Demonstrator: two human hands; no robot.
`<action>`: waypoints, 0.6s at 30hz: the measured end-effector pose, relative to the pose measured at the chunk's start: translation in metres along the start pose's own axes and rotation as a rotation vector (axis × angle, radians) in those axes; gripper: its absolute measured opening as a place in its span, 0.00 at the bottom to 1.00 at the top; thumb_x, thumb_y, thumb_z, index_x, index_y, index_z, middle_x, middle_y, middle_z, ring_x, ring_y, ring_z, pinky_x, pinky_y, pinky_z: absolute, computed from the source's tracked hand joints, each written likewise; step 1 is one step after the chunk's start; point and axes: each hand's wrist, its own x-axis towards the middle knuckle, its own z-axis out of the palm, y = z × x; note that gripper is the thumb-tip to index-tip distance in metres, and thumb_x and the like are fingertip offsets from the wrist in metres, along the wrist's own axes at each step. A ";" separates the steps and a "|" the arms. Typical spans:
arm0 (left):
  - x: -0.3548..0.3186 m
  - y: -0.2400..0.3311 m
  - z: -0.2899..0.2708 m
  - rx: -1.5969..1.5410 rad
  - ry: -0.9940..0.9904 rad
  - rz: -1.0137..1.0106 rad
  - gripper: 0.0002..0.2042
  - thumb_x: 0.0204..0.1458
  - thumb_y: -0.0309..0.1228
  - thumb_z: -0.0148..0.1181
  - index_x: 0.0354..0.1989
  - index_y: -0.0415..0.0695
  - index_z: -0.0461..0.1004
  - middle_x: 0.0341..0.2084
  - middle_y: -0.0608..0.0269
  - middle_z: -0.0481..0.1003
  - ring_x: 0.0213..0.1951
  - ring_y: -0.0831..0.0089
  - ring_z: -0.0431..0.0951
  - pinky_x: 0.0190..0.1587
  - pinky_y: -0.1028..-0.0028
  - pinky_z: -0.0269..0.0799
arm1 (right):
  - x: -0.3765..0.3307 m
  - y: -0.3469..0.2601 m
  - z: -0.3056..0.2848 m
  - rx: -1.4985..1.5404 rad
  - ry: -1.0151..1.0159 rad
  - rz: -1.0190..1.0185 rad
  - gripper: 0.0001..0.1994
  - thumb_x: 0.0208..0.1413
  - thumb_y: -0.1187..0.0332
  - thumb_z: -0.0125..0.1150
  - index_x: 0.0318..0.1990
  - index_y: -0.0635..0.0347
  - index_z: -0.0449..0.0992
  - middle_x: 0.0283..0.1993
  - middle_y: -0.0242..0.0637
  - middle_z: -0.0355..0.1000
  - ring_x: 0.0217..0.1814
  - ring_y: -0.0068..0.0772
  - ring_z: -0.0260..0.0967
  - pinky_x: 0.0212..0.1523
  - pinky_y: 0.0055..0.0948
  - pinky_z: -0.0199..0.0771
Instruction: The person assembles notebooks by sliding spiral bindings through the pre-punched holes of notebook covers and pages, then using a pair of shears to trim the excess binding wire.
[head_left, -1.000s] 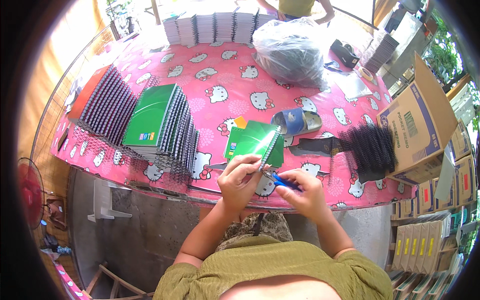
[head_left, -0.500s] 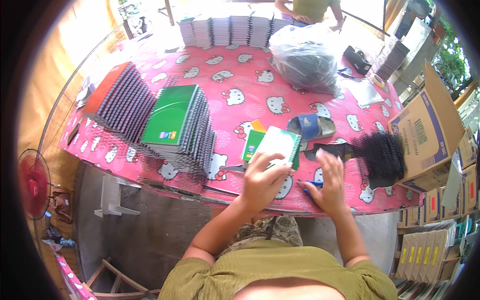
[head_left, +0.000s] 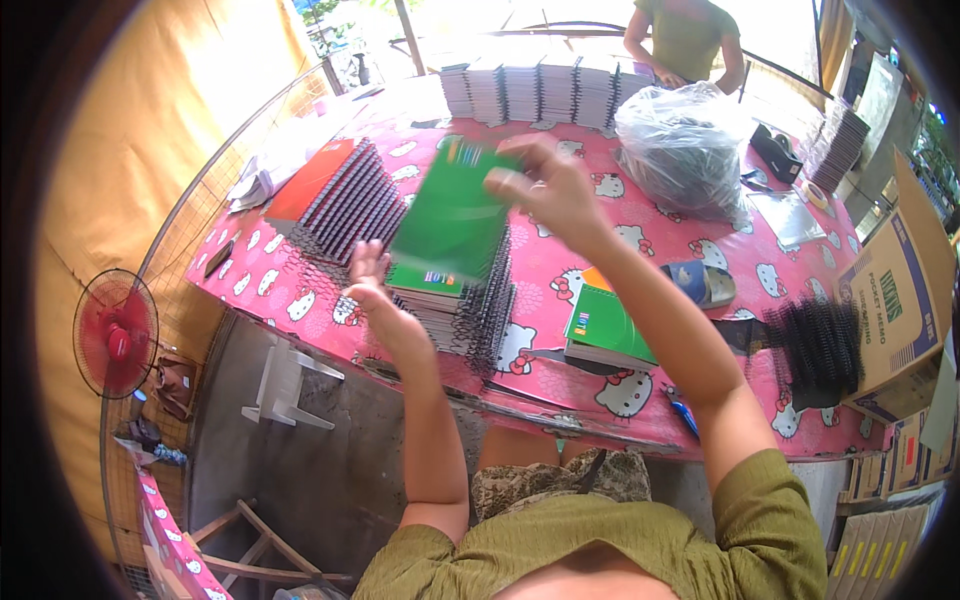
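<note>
A green notebook (head_left: 450,215), smeared by motion, is in my right hand (head_left: 550,195), which pinches it at its upper right corner. It is tilted just above a stack of green spiral notebooks (head_left: 440,300), whose black coil edges face right. My left hand (head_left: 388,305) is beside the stack's left edge with its fingers apart, holding nothing. Several more green covers with page blocks (head_left: 610,325) lie to the right, an orange piece (head_left: 597,280) showing behind them. Left of the green stack, a leaning row of orange-covered spiral notebooks (head_left: 345,200) fans out.
A blue sandal (head_left: 700,283) lies right of the loose covers. Black plastic coils (head_left: 815,350) are heaped by a cardboard box (head_left: 895,290). A blue-handled tool (head_left: 682,412) is near the front edge. Behind are a filled clear bag (head_left: 685,150), notebook stacks (head_left: 540,90) and another person (head_left: 685,45).
The notebook has gone from the front middle to above the green stack, passing from my left hand to my right. My left hand has moved left and opened. The view has shifted left.
</note>
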 end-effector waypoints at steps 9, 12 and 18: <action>-0.005 -0.012 0.024 0.228 0.110 0.207 0.28 0.64 0.51 0.37 0.41 0.30 0.65 0.41 0.47 0.69 0.42 0.62 0.71 0.47 0.65 0.67 | 0.002 0.048 0.050 0.065 -0.020 -0.217 0.18 0.52 0.66 0.53 0.48 0.67 0.68 0.46 0.47 0.70 0.49 0.40 0.69 0.54 0.34 0.66; -0.004 -0.014 0.022 0.225 0.111 0.152 0.24 0.64 0.47 0.42 0.46 0.32 0.63 0.43 0.48 0.67 0.46 0.62 0.68 0.52 0.64 0.63 | -0.002 0.038 0.045 0.108 -0.007 -0.085 0.22 0.56 0.60 0.55 0.53 0.66 0.66 0.49 0.49 0.69 0.52 0.42 0.67 0.56 0.36 0.64; -0.007 0.041 -0.016 0.221 0.213 0.385 0.18 0.63 0.39 0.42 0.51 0.35 0.61 0.49 0.49 0.67 0.48 0.63 0.70 0.49 0.67 0.66 | -0.083 0.008 -0.060 -0.592 0.037 -0.124 0.35 0.52 0.51 0.63 0.60 0.66 0.61 0.59 0.54 0.61 0.65 0.54 0.55 0.64 0.44 0.55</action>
